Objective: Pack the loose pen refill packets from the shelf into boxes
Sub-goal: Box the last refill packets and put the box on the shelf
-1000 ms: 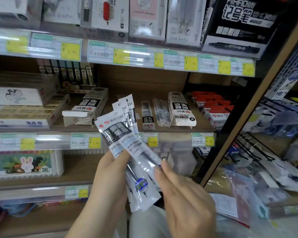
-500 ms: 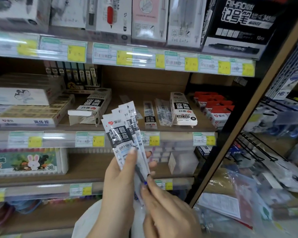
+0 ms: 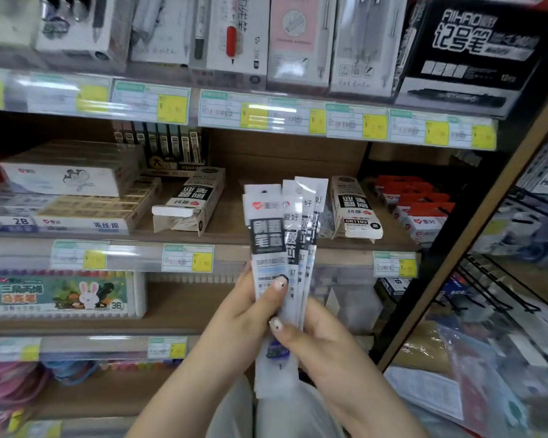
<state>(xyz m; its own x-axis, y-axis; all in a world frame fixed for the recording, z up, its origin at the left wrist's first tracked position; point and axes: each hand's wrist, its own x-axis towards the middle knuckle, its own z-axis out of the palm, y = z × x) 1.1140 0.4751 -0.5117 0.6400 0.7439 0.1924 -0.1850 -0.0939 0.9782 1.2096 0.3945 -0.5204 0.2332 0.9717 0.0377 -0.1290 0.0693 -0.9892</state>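
The left hand and right hand both pinch the upright fan of refill packets before the shelf, with an open-ended box at its ten o'clock and a closed box at two.

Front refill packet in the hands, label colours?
The front refill packet has a white header, small red logo, black band with white characters. Head view.

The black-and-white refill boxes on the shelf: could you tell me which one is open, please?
The left box, its white end flap folded out toward the camera; the right box, marked GR1103, looks closed.
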